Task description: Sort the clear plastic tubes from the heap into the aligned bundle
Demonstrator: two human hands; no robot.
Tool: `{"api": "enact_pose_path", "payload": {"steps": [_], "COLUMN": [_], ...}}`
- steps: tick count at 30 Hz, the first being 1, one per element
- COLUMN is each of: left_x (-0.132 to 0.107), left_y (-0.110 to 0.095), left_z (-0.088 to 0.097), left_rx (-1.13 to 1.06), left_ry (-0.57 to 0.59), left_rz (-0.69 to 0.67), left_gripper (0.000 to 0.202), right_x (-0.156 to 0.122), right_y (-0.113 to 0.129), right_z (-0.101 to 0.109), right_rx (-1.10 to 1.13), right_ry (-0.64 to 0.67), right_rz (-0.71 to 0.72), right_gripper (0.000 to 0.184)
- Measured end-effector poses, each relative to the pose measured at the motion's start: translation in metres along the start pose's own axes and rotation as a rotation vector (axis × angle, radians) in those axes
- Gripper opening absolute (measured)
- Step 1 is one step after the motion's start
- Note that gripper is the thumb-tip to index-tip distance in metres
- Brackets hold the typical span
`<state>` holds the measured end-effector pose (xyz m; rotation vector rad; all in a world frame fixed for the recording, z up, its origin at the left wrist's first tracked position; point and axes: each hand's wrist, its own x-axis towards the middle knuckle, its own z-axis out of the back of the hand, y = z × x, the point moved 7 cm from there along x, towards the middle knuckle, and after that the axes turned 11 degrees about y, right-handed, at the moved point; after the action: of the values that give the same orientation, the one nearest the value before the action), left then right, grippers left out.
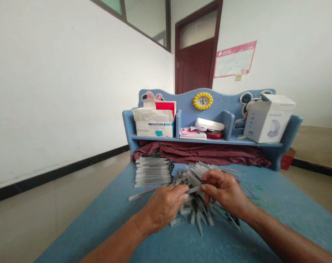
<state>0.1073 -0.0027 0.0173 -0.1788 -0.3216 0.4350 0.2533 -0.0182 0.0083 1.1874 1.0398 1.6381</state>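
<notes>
My left hand (163,210) and my right hand (223,191) meet above a loose heap of clear plastic pens (194,204) with dark tips, lying crisscross on a blue tabletop (100,215). Between the two hands, one clear pen (193,190) lies across, pinched by the fingertips of both. The hands hide the middle of the heap. To the left of it, a neat stack of similar pens (153,172) lies side by side, all pointing the same way. A single loose pen (138,195) sits near that stack's front.
A blue wooden shelf unit (209,137) stands at the table's far end, holding a face-mask box (154,128), a white carton (268,122), papers and a red tin (214,134). Red plaid cloth (201,153) lies beneath it. The table's left edge drops to a tiled floor (58,190).
</notes>
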Motion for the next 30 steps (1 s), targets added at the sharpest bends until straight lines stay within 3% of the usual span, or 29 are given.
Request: {"api": "enact_pose_path", "payload": {"steps": [6, 12, 15, 17, 19, 23, 26, 30], "left_x": [0.0, -0.003, -0.005, -0.006, -0.007, -0.006, -0.007, -0.007], "left_y": [0.01, 0.043, 0.058, 0.064, 0.066, 0.064, 0.062, 0.062], "left_z": [0.004, 0.013, 0.013, 0.011, 0.009, 0.004, 0.003, 0.005], "left_rx": [0.003, 0.011, 0.068, 0.105, 0.126, 0.113, 0.106, 0.116], "left_ry": [0.026, 0.072, 0.104, 0.124, 0.139, 0.144, 0.139, 0.144], "left_rz": [0.041, 0.212, 0.305, 0.362, 0.405, 0.412, 0.389, 0.393], "left_gripper": [0.024, 0.029, 0.029, 0.029, 0.03, 0.029, 0.03, 0.03], "right_x": [0.001, -0.004, -0.011, -0.017, -0.023, -0.031, -0.034, -0.032], "right_y": [0.007, 0.023, 0.033, 0.043, 0.052, 0.048, 0.039, 0.037], "right_z": [0.021, 0.07, 0.077, 0.068, 0.045, -0.011, -0.033, -0.037], "right_rx": [-0.029, -0.112, -0.291, -0.553, -0.869, -1.271, -1.396, -1.348], "right_ry": [-0.097, -0.359, -0.441, -0.458, -0.402, -0.044, 0.164, 0.233], "right_rz": [-0.011, 0.1, 0.159, 0.243, 0.387, 0.616, 0.586, 0.463], "right_gripper": [0.014, 0.021, 0.017, 0.009, 0.006, 0.021, 0.027, 0.024]}}
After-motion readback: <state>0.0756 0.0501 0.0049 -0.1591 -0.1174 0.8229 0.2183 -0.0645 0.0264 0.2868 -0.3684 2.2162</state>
